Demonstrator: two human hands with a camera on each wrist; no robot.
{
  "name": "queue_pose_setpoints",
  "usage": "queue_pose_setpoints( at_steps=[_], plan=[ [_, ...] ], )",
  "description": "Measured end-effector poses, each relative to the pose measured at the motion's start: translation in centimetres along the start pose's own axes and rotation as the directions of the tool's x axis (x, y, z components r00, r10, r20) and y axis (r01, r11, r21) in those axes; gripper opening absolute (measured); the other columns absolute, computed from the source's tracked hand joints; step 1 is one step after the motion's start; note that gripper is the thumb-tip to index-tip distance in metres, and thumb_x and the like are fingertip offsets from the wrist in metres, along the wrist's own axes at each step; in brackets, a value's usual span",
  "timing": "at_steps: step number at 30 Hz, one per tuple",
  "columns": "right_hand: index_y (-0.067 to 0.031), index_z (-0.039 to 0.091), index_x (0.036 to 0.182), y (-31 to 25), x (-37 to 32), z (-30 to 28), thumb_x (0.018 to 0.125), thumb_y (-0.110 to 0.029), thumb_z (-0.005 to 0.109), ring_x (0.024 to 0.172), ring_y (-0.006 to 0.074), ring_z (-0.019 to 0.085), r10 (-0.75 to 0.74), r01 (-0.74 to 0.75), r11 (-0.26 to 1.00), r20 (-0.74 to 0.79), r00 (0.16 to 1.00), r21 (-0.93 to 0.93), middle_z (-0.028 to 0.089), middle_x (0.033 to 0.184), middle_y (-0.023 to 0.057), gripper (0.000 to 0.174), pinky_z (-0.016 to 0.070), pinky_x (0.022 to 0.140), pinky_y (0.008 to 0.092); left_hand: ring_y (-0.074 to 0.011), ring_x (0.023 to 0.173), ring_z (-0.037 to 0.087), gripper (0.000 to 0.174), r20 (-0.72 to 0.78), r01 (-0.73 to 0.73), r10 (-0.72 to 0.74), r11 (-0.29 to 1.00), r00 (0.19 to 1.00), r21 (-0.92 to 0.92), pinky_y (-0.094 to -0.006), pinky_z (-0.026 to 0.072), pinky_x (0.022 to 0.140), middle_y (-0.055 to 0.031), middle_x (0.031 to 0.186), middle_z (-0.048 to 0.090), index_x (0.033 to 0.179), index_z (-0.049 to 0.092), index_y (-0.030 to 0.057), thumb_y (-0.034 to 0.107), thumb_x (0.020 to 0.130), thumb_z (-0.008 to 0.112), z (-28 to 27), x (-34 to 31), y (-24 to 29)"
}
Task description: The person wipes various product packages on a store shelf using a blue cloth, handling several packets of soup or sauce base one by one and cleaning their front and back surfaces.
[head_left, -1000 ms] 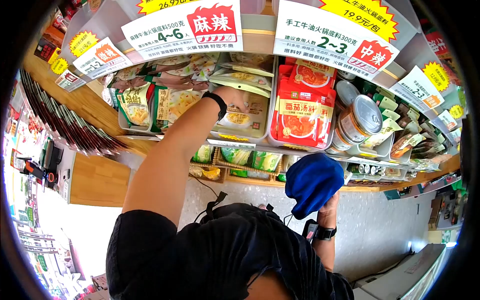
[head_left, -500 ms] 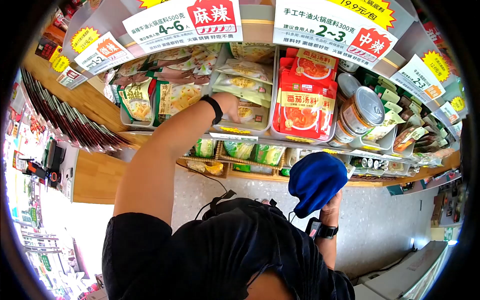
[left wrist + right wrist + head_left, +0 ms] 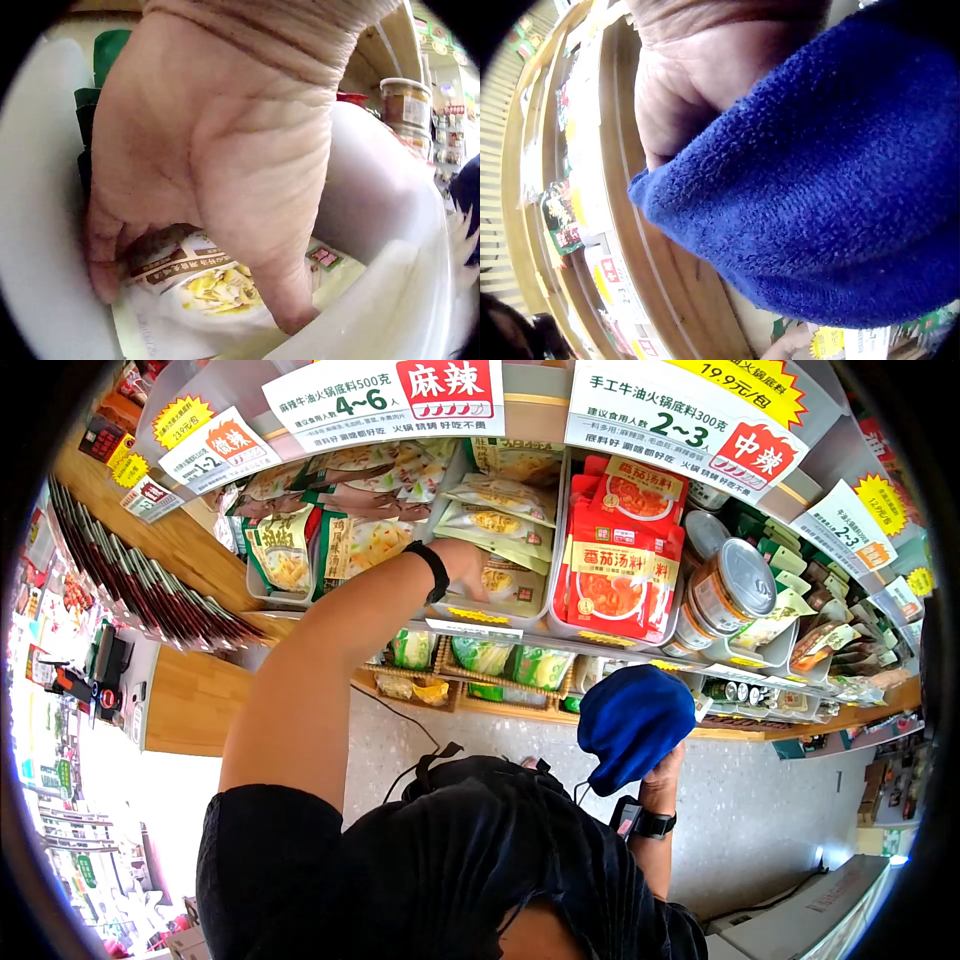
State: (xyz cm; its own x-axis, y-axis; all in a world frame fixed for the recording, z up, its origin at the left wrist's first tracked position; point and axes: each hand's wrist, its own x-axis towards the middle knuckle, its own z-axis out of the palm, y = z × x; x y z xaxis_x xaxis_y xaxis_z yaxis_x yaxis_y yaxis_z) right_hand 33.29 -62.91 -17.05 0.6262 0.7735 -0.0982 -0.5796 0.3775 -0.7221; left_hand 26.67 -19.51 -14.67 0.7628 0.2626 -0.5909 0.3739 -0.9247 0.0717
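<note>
My left hand [image 3: 463, 568] reaches down into a pale plastic bin [image 3: 45, 150] on the shelf. Its thumb and fingers span a flat soup packet [image 3: 225, 296] printed with a bowl of yellow food, thumb near one side and fingertips at the other. More pale green packets [image 3: 500, 523] lean in the same bin behind the hand. Lower down and to the right, my right hand [image 3: 664, 768] holds a bunched blue fleecy cloth [image 3: 637, 720]. The cloth covers most of those fingers in the right wrist view.
Red tomato soup packets [image 3: 615, 585] fill the bin to the right, with stacked round tubs [image 3: 735, 585] beyond. Green-edged packets [image 3: 355, 550] stand to the left. Large price cards [image 3: 385, 400] hang above. Baskets of bagged goods [image 3: 510, 665] sit below.
My left hand has drawn down from the upper packets toward the bin's front, and those packets now lean back in view. The blue cloth in my right hand has barely shifted.
</note>
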Motion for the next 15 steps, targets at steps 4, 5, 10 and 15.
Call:
queue_pose_setpoints(
  at_steps=[4, 5, 10, 15],
  plan=[
    [-0.0014, 0.038, 0.127, -0.2, 0.1, -0.6, 0.081, -0.048, 0.053, 0.111, 0.0263, 0.049, 0.009, -0.009, 1.000, -0.040, 0.999, 0.005, 0.050, 0.121, 0.0152, 0.068, 0.0379, 0.097, 0.0422, -0.0330, 0.105, 0.052, 0.093, -0.038, -0.043, 0.050, 0.985, 0.998, 0.167, -0.0379, 0.0422, 0.088, -0.0197, 0.119, 0.052, 0.127, 0.041, 0.0041, 0.049, 0.054, 0.077, -0.1, -0.7, 0.9],
    [-0.0016, 0.038, 0.127, 0.0, 0.2, -1.1, 0.080, -0.048, 0.053, 0.111, 0.0265, 0.049, 0.022, -0.021, 1.000, -0.047, 0.999, 0.017, 0.050, 0.121, 0.0151, 0.068, 0.0376, 0.097, 0.0422, -0.0328, 0.104, 0.053, 0.092, -0.039, -0.054, 0.063, 0.978, 0.997, 0.202, -0.0378, 0.0426, 0.088, -0.0198, 0.119, 0.052, 0.125, 0.042, 0.0025, 0.048, 0.054, 0.077, -0.1, -0.5, 0.9],
    [-0.0025, 0.037, 0.128, 0.1, 0.3, -1.7, 0.079, -0.045, 0.057, 0.113, 0.0271, 0.048, 0.023, -0.023, 0.998, -0.015, 1.000, 0.058, 0.049, 0.123, 0.0147, 0.068, 0.0361, 0.098, 0.0429, -0.0314, 0.102, 0.054, 0.087, -0.006, -0.034, 0.039, 0.937, 0.999, 0.348, -0.0369, 0.0443, 0.086, -0.0199, 0.116, 0.054, 0.118, 0.047, -0.0039, 0.046, 0.054, 0.077, -2.7, -3.6, 4.2],
    [-0.0026, 0.035, 0.129, 0.4, 0.4, -2.4, 0.080, -0.043, 0.058, 0.114, 0.0283, 0.047, 0.017, -0.020, 0.997, 0.031, 0.999, 0.076, 0.047, 0.125, 0.0146, 0.068, 0.0369, 0.098, 0.0445, -0.0327, 0.102, 0.055, 0.077, -0.097, -0.058, 0.099, 0.931, 0.990, 0.360, -0.0382, 0.0447, 0.085, -0.0198, 0.112, 0.056, 0.113, 0.051, -0.0037, 0.041, 0.057, 0.077, -2.1, -2.6, 3.3]
  ],
)
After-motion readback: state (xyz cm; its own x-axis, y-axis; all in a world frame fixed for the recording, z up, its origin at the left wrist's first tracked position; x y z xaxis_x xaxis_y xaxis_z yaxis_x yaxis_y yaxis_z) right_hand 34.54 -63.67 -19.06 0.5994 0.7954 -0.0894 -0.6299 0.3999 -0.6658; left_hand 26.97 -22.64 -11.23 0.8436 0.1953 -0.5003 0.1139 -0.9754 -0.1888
